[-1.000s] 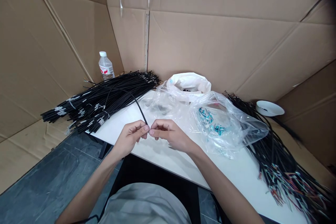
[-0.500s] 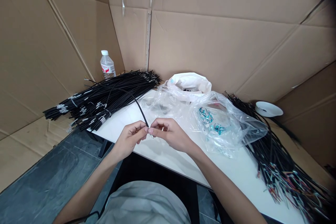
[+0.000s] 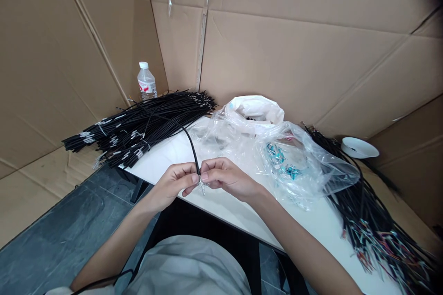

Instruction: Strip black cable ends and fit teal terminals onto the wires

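A black cable arches from the pile on the left down to my two hands. My left hand pinches it between thumb and forefinger close to its lower end. Right beside it, my right hand is closed in a pinch at the same end, thumb against finger. Silvery wire strands fan out below the fingertips, over the front of the table. How much of the cable end lies inside the right fingers is hidden.
Bundled black cables lie at the left, a plastic bottle behind them. A white bag and a clear bag with teal parts are mid-table. More cables with coloured wire ends and a white bowl are right.
More silvery strands now show below my fingertips, spread apart. Both hands stay together on the cable end. The whole view has shifted slightly.
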A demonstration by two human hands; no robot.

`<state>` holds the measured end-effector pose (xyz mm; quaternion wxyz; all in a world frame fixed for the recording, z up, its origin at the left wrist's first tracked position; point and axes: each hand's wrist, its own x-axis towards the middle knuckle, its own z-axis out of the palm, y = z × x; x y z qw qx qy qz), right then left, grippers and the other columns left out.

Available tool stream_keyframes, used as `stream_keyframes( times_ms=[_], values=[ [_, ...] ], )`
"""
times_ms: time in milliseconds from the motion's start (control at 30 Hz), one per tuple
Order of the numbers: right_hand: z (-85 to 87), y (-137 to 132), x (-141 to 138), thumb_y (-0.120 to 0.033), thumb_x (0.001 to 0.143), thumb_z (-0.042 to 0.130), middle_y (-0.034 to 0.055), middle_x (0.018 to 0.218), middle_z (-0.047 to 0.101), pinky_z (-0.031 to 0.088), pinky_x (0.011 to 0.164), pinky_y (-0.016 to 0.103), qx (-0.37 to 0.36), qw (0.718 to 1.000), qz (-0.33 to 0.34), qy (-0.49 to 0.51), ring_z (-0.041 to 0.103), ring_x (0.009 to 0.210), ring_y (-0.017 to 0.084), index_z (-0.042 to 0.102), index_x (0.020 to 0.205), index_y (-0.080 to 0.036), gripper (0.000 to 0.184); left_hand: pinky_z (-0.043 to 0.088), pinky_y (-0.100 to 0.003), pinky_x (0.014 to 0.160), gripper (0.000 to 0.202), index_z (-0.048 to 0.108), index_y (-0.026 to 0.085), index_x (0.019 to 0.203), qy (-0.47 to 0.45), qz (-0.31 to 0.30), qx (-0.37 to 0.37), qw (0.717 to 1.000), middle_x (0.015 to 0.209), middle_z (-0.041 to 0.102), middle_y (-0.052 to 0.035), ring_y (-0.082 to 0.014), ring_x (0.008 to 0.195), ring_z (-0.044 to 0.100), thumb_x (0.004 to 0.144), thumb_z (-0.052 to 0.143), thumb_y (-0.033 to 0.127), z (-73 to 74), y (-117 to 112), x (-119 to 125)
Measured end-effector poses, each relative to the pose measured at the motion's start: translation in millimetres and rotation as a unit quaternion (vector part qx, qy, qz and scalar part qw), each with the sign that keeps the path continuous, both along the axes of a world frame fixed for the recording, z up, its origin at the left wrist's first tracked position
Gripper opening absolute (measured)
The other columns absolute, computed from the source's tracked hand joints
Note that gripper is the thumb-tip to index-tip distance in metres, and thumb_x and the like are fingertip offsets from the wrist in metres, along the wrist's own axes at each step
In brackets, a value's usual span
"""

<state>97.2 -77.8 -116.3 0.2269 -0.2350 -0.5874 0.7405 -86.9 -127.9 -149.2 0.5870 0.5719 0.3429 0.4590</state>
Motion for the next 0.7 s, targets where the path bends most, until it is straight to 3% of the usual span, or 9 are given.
stream_keyframes(
  times_ms=[167, 400, 700],
  values=[
    [0.4, 2, -1, -0.029, 0.072, 0.07, -0.0088, 0.049, 0.035, 0.015, 0.053, 0.028, -0.006, 1.0, 0.01, -0.015, 0.025, 0.049, 0.007, 0.057, 0.062, -0.018, 0.019, 0.027, -0.021, 0.048, 0.044, 0.057, 0.015, 0.071, 0.007, -0.006, 0.01, 1.0, 0.053, 0.044, 0.0066, -0.006, 0.049, 0.034, 0.087, 0.071, 0.054, 0.2, 3, -1],
    [11.3, 4, 5, -0.041, 0.075, 0.077, -0.0022, 0.065, 0.054, 0.031, 0.061, 0.028, 0.145, 0.984, -0.09, -0.055, 0.042, 0.063, 0.012, 0.064, 0.072, -0.016, 0.028, 0.042, -0.022, 0.058, 0.032, 0.071, 0.014, 0.081, 0.054, 0.098, 0.024, 0.993, 0.072, 0.067, -0.0018, -0.0114, 0.065, 0.054, 0.086, 0.073, 0.046, 7.2, 5, 0],
    [6.9, 4, 7, -0.047, 0.078, 0.078, -0.0047, 0.06, 0.048, 0.027, 0.057, 0.028, 0.201, 0.968, -0.085, -0.122, 0.037, 0.058, 0.01, 0.068, 0.074, -0.015, 0.034, 0.036, -0.023, 0.055, 0.034, 0.073, 0.016, 0.079, 0.11, 0.098, -0.055, 0.988, 0.068, 0.066, -0.0009, -0.0119, 0.063, 0.05, 0.078, 0.074, 0.05, 8.8, 8, -5]
  ],
)
